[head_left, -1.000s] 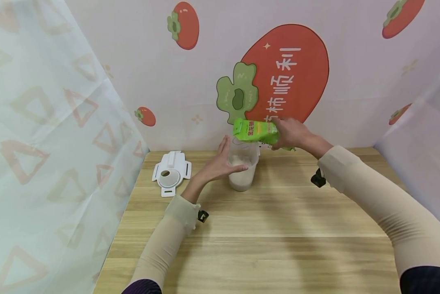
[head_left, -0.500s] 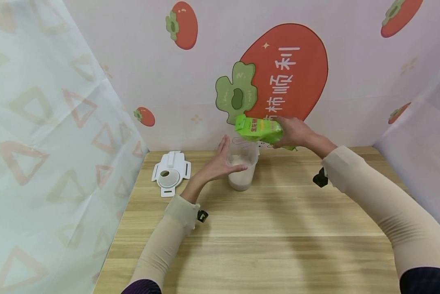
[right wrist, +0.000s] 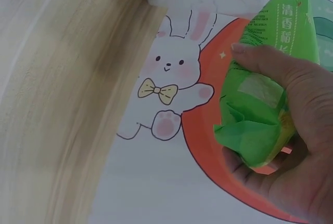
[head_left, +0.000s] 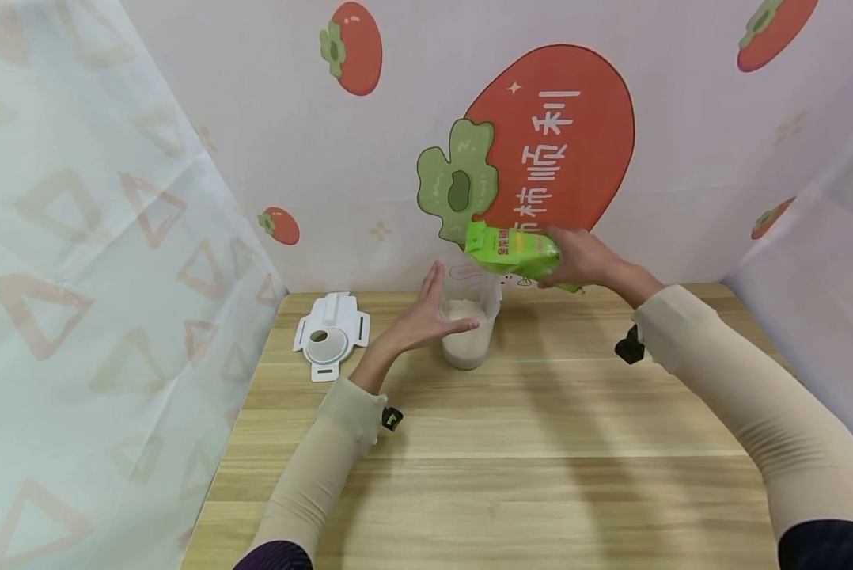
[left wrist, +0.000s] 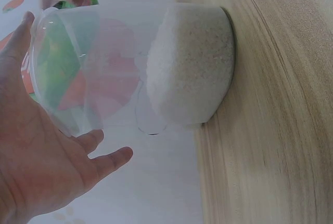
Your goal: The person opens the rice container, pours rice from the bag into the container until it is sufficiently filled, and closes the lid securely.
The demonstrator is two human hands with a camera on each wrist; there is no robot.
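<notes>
A clear plastic container (head_left: 489,305) stands upright near the back of the table, partly filled with pale rice (left wrist: 192,63). My left hand (head_left: 426,321) is spread at its upper part, thumb in front, the fingers fairly straight and close against the wall near the rim. Above and to the right, my right hand (head_left: 578,257) grips a green rice bag (head_left: 517,252), tilted nearly flat with its end by the container's mouth. Thumb and fingers wrap the bag's lower part in the right wrist view. No falling rice can be made out.
To the left of the container lies a white lid (head_left: 328,342) with side tabs and a round opening. A patterned backdrop (head_left: 369,182) rises right behind the wooden table (head_left: 540,475). Another patterned sheet (head_left: 113,237) stands along the left side.
The right hand has drawn the green rice bag a little to the right, its end shifting off the middle of the container's mouth. The left hand and the container stay put.
</notes>
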